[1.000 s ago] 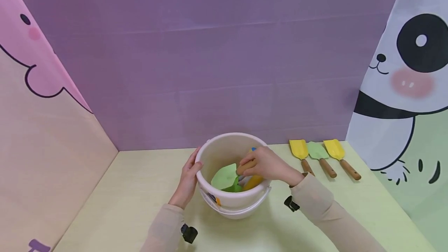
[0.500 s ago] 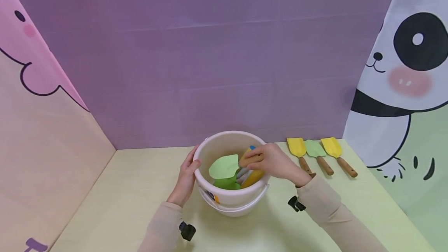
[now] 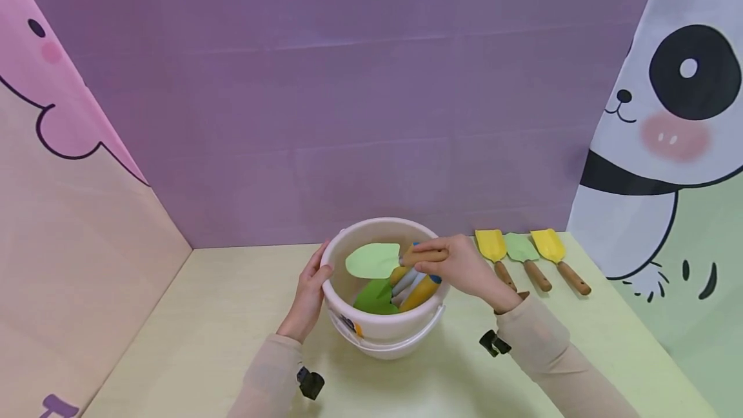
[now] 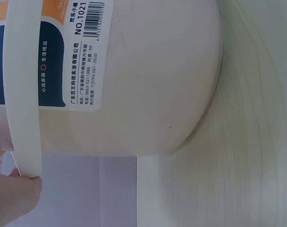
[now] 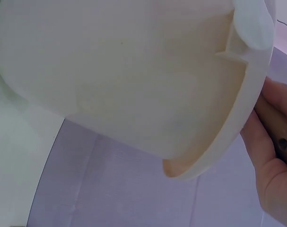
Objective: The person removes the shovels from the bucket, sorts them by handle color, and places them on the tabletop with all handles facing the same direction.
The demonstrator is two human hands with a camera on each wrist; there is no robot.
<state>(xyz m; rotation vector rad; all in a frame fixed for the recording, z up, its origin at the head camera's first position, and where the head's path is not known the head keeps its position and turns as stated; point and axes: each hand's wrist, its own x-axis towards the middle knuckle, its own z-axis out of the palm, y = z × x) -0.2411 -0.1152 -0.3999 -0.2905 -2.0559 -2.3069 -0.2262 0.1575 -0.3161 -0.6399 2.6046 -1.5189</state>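
Note:
A white bucket (image 3: 371,334) stands on the table, tilted slightly toward me. My left hand (image 3: 307,292) grips its left rim, thumb over the edge; the left wrist view has the bucket's printed label (image 4: 89,56) and white handle (image 4: 22,90). Over the opening, my right hand (image 3: 461,266) pinches the wooden handle (image 3: 426,257) of a toy shovel with a light green blade (image 3: 373,260). That handle (image 5: 280,130) also shows between the fingers in the right wrist view. Inside lie a darker green blade (image 3: 376,298) and yellow handles with blue ends (image 3: 420,293), partly hidden.
Right of the bucket, a yellow shovel (image 3: 491,245), a light green one (image 3: 521,247) and another yellow one (image 3: 548,245) lie side by side, wooden handles toward me. A purple wall (image 3: 371,95) closes the back; printed panels flank the table (image 3: 232,328).
The light green shovel has risen from among the bucket's contents, and its blade now lies flatter near the rim. My right hand has moved up and right; my left keeps its hold.

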